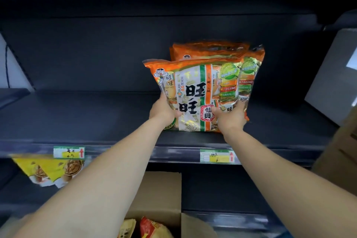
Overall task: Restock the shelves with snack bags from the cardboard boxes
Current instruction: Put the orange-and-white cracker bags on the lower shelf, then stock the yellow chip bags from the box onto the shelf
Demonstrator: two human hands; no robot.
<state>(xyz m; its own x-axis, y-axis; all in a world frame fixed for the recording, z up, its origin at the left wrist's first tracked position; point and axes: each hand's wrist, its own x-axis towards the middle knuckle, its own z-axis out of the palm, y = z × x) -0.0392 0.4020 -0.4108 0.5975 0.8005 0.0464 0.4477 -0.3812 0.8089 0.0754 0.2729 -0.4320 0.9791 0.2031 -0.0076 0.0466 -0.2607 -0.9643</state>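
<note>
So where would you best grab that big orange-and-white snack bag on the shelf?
Low on both side edges, from the front. The snack bag stands upright on the shelf with another bag close behind, blocking the back. The left hand and right hand hold it so.

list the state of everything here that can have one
front snack bag, upright, held at both lower corners
rear snack bags, standing upright behind it on the shelf
left hand, grips the front snack bag's lower left
right hand, grips its lower right
cardboard box, open, snack bags inside
yellow bags, tilted, blurred
</note>
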